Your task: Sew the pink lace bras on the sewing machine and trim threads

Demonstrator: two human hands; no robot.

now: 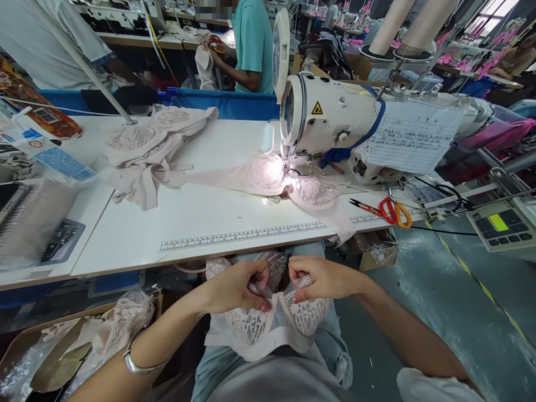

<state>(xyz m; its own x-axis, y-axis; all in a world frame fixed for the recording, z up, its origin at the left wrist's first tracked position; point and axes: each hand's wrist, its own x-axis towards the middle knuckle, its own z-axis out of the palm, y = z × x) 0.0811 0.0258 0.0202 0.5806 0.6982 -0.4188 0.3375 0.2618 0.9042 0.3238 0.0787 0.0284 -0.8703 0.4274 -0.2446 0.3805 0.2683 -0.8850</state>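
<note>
A pale pink lace bra lies across the lap below the table edge. My left hand pinches the upper edge of its left cup, and my right hand pinches the upper edge of the right cup. On the table, another lace bra rests under the lit needle area of the white sewing machine. A pile of similar pieces sits further left on the tabletop, its strip reaching toward the machine.
Red and orange scissors lie at the right of the white table. A control panel juts out at far right. At lower left stands a box of lace pieces. Other people sit beyond the blue trough.
</note>
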